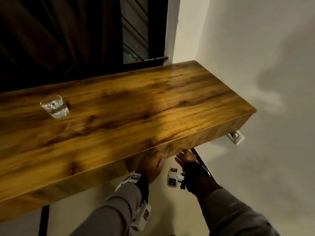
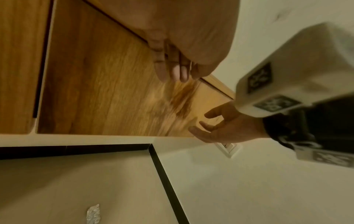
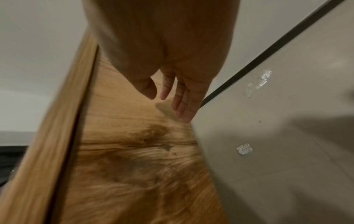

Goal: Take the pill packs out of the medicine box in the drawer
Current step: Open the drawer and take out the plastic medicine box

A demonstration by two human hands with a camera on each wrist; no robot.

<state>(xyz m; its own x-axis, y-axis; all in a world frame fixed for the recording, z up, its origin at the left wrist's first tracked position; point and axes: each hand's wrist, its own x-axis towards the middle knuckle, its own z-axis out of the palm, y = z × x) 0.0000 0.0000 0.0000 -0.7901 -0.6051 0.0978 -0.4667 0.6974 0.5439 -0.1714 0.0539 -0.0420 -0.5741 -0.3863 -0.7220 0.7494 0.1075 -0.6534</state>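
The wooden desk's drawer front (image 2: 105,91) is closed, so the medicine box and the pill packs inside stay hidden. In the head view both hands reach under the desk's front edge near its right end. My left hand (image 1: 159,160) lies against the drawer front with straight fingers (image 2: 162,71) and holds nothing. A little to the right, my right hand (image 1: 182,155) hovers at the drawer front's lower edge, fingers (image 2: 197,130) spread and loosely bent, empty. In the right wrist view my right hand (image 3: 172,100) points along the wood grain without gripping it.
A glass of water (image 1: 54,106) stands on the desk top (image 1: 153,103) at the left. A white wall with a socket (image 1: 236,137) closes off the right side. A black metal leg frame (image 2: 162,174) runs under the desk. Small shiny foil-like pieces (image 3: 244,148) lie on the floor.
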